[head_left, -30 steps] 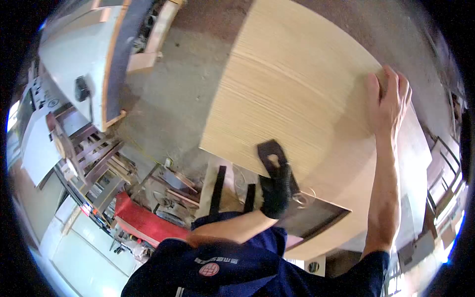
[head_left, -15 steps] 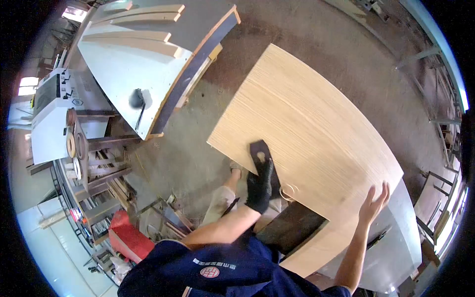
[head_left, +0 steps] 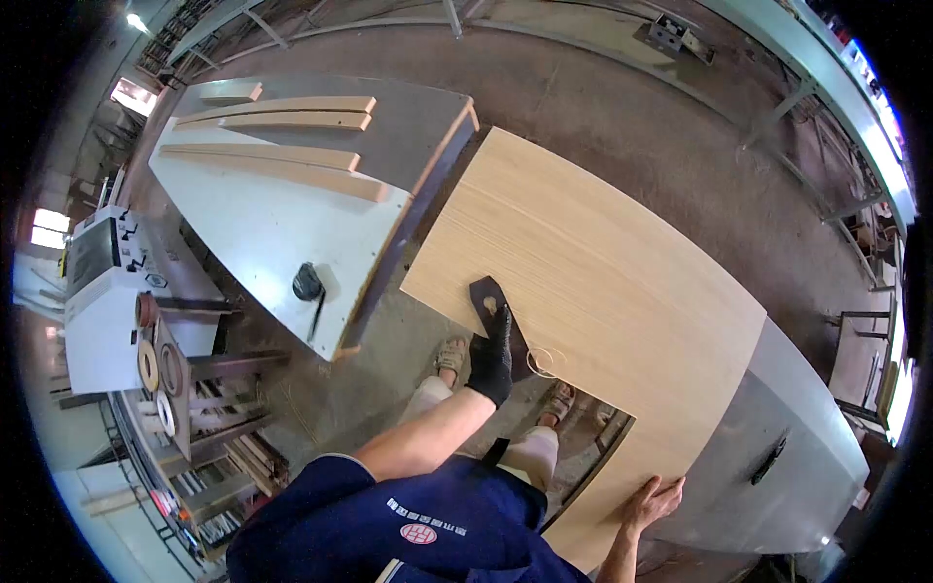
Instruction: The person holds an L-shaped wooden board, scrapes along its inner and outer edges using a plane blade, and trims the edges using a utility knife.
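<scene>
Your gloved left hand point(head_left: 491, 361) is closed on the dark flat tool point(head_left: 508, 325), pinching it at the near edge of the pale wood board point(head_left: 583, 262). The tool's long axis slants from upper left to lower right, its holed end pointing up and left, overlapping the board. A thin curled strip point(head_left: 546, 363) sits beside its lower end.

The board's wide part runs from upper left to lower right in front of you; its narrower part reaches back toward your right side. There your bare right hand point(head_left: 653, 503) touches the edge, fingers slightly spread; you can't tell how firmly they hold.

The grey table point(head_left: 807, 476) lies right of the board, bearing a small black item point(head_left: 770, 460).
</scene>
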A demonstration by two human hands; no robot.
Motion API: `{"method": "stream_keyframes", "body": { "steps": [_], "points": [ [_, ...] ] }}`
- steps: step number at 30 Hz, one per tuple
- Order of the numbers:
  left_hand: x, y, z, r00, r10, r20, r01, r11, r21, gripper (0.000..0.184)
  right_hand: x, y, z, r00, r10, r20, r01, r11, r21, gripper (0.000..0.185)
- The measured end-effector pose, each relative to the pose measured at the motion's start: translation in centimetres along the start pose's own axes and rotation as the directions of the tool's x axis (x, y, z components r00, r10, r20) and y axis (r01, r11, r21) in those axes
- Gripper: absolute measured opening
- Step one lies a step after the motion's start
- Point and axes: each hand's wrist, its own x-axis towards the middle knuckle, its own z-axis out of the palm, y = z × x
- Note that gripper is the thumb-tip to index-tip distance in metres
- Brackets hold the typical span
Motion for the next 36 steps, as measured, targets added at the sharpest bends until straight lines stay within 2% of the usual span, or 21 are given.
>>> {"method": "stream_keyframes", "body": {
  "steps": [3,4,7,15,16,17,19,21,23,26,28,30,32,34,35,36],
  "points": [
    [3.3,2.5,-3.4,0.998,0.013,0.057,-0.011,1.0,-0.024,0.067,-3.4,-5.6,0.7,0.998,0.015,-0.058,-0.015,1.0,0.008,0.081],
    [4.2,4.0,-3.9,0.995,-0.089,0.052,0.095,0.987,-0.127,0.065,-4.2,-6.8,1.6,0.996,-0.009,-0.09,0.008,1.0,-0.007,0.081],
    [8.1,4.5,-6.9,0.99,-0.054,0.129,0.082,0.972,-0.218,0.056,-6.3,-11.6,2.1,0.994,0.01,-0.106,-0.007,1.0,0.022,0.083],
    [10.8,5.3,-9.0,0.99,-0.041,0.134,0.059,0.989,-0.133,0.064,-7.0,-14.8,2.5,0.994,0.0,-0.107,-0.004,0.999,-0.038,0.083],
    [9.8,6.7,-8.7,0.981,-0.154,0.115,0.171,0.973,-0.153,0.066,-6.7,-14.0,2.7,0.994,-0.006,-0.107,0.004,1.0,-0.022,0.085],
    [10.2,6.0,-8.9,0.988,-0.103,0.117,0.119,0.983,-0.14,0.066,-6.7,-14.8,2.3,0.991,-0.034,-0.126,0.037,0.999,0.023,0.084],
    [10.0,6.0,-9.5,0.984,-0.155,0.09,0.157,0.987,-0.018,0.063,-6.3,-13.4,2.6,0.998,0.043,-0.05,-0.042,0.999,0.005,0.08],
    [10.4,4.3,-11.1,0.976,-0.014,0.216,0.006,0.999,0.039,0.056,-4.3,-11.3,3.6,0.998,0.054,0.012,-0.054,0.997,-0.055,0.077],
    [10.1,3.3,-12.2,0.968,-0.001,0.252,-0.035,0.989,0.141,0.046,-0.9,-11.5,3.8,0.997,-0.071,-0.024,0.071,0.997,-0.037,0.076],
    [9.0,3.6,-13.6,0.934,0.024,0.357,-0.133,0.95,0.283,0.038,4.3,-15.1,3.9,0.988,-0.145,-0.052,0.145,0.989,-0.001,0.076],
    [7.3,4.7,-13.3,0.934,-0.085,0.346,0.03,0.987,0.16,0.035,7.9,-17.4,4.0,0.984,-0.173,-0.05,0.176,0.983,0.048,0.072],
    [7.1,2.4,-13.0,0.928,-0.17,0.332,0.189,0.982,-0.027,0.031,11.4,-18.0,3.7,0.98,-0.192,-0.051,0.194,0.98,0.034,0.069],
    [7.7,2.6,-12.5,0.937,-0.101,0.333,0.041,0.982,0.183,0.035,13.7,-19.2,4.9,0.973,-0.225,-0.052,0.226,0.974,0.022,0.069],
    [7.6,2.0,-11.7,0.955,-0.001,0.295,-0.122,0.91,0.396,0.034,14.5,-19.7,5.3,0.978,-0.205,-0.038,0.206,0.978,0.023,0.071],
    [7.4,1.9,-11.7,0.962,-0.053,0.267,-0.051,0.929,0.367,0.03,14.4,-19.9,5.8,0.981,-0.188,-0.04,0.188,0.982,0.018,0.071],
    [7.5,1.8,-11.3,0.965,-0.03,0.259,-0.04,0.964,0.261,0.031,14.4,-20.1,6.3,0.979,-0.198,-0.042,0.2,0.979,0.033,0.072]
  ]
}}
